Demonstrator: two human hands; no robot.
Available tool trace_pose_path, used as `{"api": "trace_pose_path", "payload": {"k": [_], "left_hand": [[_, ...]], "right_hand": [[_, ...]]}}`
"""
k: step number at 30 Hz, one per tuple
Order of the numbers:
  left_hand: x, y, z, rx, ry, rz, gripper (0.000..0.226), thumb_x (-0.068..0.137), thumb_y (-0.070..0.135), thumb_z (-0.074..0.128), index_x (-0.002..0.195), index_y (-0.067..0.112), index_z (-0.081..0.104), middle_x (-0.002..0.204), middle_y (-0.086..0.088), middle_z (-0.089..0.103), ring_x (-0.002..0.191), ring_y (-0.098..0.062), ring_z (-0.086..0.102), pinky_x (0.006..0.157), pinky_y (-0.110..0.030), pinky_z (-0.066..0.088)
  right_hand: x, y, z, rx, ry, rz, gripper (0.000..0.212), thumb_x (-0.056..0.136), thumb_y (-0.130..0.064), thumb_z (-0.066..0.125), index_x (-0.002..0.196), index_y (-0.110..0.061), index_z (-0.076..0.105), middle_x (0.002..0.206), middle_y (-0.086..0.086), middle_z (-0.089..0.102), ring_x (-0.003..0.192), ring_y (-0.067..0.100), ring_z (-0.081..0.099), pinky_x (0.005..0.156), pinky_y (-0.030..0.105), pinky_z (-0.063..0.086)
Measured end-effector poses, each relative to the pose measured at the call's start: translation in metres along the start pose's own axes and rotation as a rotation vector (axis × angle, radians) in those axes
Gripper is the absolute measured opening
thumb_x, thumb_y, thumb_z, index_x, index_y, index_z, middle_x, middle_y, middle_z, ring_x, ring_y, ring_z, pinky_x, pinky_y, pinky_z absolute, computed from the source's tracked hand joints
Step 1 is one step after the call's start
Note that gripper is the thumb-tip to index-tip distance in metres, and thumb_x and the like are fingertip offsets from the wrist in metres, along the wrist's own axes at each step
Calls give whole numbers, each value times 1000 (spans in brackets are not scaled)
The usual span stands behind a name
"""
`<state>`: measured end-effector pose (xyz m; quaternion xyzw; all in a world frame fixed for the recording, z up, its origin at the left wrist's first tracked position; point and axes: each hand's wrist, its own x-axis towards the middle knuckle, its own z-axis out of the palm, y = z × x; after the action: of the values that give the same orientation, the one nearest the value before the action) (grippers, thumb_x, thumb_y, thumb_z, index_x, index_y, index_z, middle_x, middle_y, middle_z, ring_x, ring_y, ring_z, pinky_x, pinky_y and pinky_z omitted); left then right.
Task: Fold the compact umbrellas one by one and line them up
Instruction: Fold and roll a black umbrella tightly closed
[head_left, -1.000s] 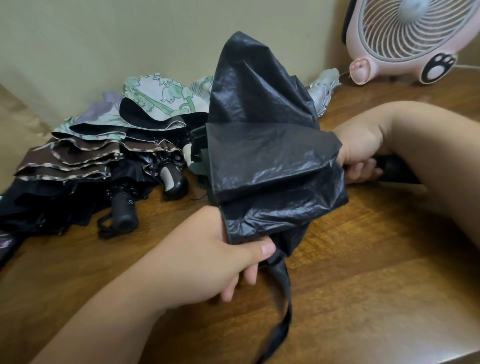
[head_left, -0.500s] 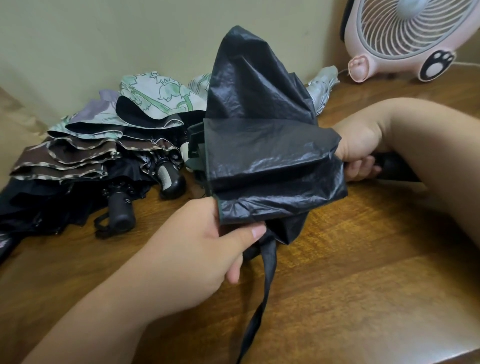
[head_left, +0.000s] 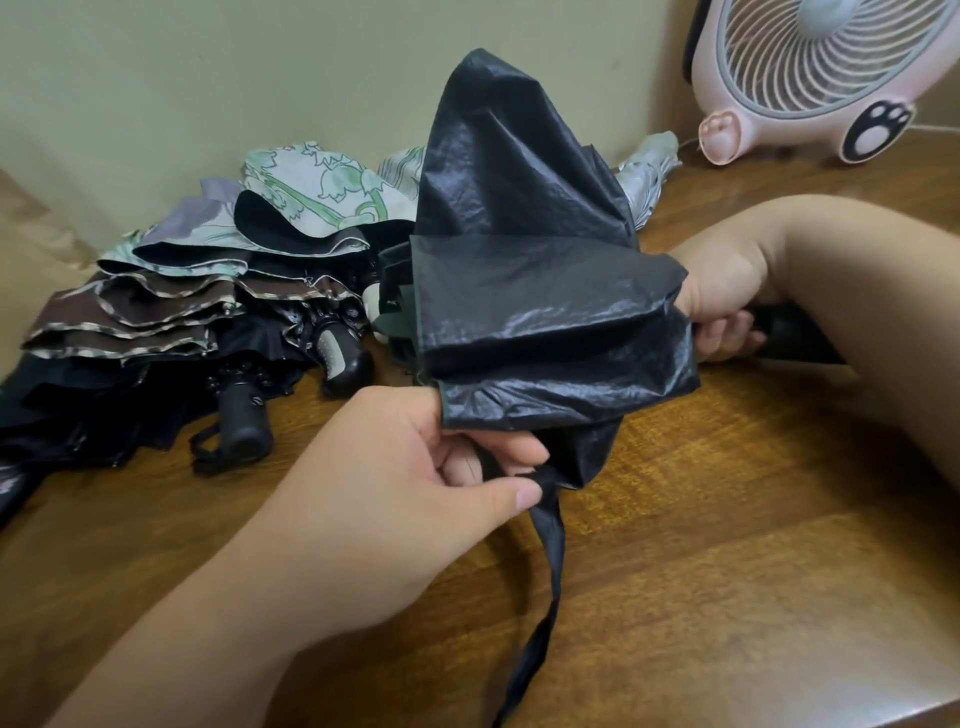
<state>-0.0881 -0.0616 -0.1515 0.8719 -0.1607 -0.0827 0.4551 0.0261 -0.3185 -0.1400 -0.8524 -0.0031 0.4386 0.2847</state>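
Head view: the black compact umbrella (head_left: 530, 291), with its thin, crinkly, glossy canopy, is held in the air over the brown wooden worktop (head_left: 727, 545), slung between the two bare hands. The right grip (head_left: 727, 296) is closed round the shaft end where the canopy meets the stubby black handle (head_left: 784, 332). The left grip (head_left: 415, 478) has fingers curled under the lower hem, and the thumb and forefinger pinch the top of the narrow black fabric strap (head_left: 550, 561), which dangles toward the worktop.

The canopy looks light, limp and rather slippery. It stands up in loose, puffy flaps and will probably spring out of any pleat that is not pinned down. The stiffness lies in the shaft and ribs, so the handle is the sound place to hold the load and turn it. The fabric is best gathered at the hem near the rib tips, then wound tightly round the shaft. The strap root makes a good anchor, since it has to wrap the bundle last. Tugging the thin cloth alone could bend a rib or drag the pleats askew.

Behind, against the wall, a heap of unfolded umbrellas (head_left: 208, 291), floral, brown-trimmed and black, lies waiting. A pink desk fan (head_left: 810, 78) stands at the far right.
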Motion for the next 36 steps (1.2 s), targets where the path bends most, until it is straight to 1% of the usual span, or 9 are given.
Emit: {"api": "trace_pose_path", "payload": {"k": [2,12,15,19,23,25,28,32,36], "left_hand": [[0,-5,0,44,-2,-5,29,76,20,87,86,46,77,68,-9,67,58,-29,58,60,-35,52],[1,-7,2,190,35,-51,32,74,20,90,82,45,72,55,-3,56,51,-14,47,53,-16,47],[-1,-3,-1,190,43,-12,20,71,32,88,81,44,74,66,-11,65,53,-24,52,53,-29,51],[1,-1,-3,177,150,78,16,67,47,83,82,46,78,82,19,76,77,-8,72,73,-36,60],[8,-12,-8,-165,153,207,62,70,55,85,127,43,66,111,6,77,78,-22,73,58,-31,57],[10,-18,-8,-272,52,289,99,74,45,86,156,44,31,139,7,65,109,-24,72,77,-34,61],[14,-21,0,-166,-27,388,111,84,23,83,155,60,6,159,20,42,144,-9,46,112,-38,46],[23,-23,3,-8,39,419,97,92,18,71,156,58,9,161,26,34,148,1,34,124,-36,30],[23,-20,-3,303,152,504,72,96,29,67,154,51,30,160,33,29,148,7,28,123,-22,25]], "right_hand": [[-3,-3,-2,-144,-166,22,35,64,-15,55,31,-21,46,34,-5,32,25,6,30,38,14,33],[10,5,-10,-221,-240,-31,39,62,-5,61,31,-23,47,34,-5,32,25,6,31,39,14,34],[12,5,-11,-175,-196,-33,37,65,-10,56,32,-22,47,35,-5,32,25,6,31,38,14,34],[11,5,-7,-179,-154,1,50,76,-13,55,28,-21,45,34,-5,32,25,6,31,39,14,33],[6,0,4,-295,-7,28,64,86,-9,55,25,-18,38,33,-3,29,27,9,28,39,16,30],[6,-2,10,-354,79,35,69,90,-3,55,24,-16,37,34,-1,30,27,11,28,38,16,30],[6,-7,17,-449,207,10,61,84,-1,61,28,-15,41,35,3,36,28,15,34,38,19,35],[0,-15,24,-666,327,-130,25,76,-7,68,55,-8,54,55,7,51,43,18,48,45,27,42],[-6,-19,28,-883,372,-366,17,84,-18,69,90,-2,66,92,11,67,81,21,58,81,36,49]]}}
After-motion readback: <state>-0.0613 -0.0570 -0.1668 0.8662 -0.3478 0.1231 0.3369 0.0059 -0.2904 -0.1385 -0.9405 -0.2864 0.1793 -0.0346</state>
